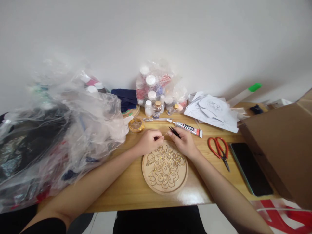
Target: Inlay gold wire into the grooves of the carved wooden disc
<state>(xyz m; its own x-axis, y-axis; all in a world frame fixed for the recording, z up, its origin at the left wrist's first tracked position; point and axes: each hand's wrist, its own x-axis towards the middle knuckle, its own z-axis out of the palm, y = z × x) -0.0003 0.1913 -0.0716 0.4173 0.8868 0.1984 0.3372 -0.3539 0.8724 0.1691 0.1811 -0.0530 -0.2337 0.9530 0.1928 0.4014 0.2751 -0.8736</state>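
Note:
A round wooden board with a raised gold wire flower pattern lies on the table. Over its upper left edge, my left hand is closed, pinching one end of a thin gold wire. My right hand is closed over the upper right edge; it holds black tweezers and its fingertips pinch near the wire's other end. The short wire spans the small gap between the hands. Behind my left hand is a spool of gold wire. A glue tube lies just behind my right hand.
Red-handled pliers and a black phone lie right, beside a cardboard box. Plastic bags cover the left side. Small jars, bagged beads and paper sketches stand or lie along the wall.

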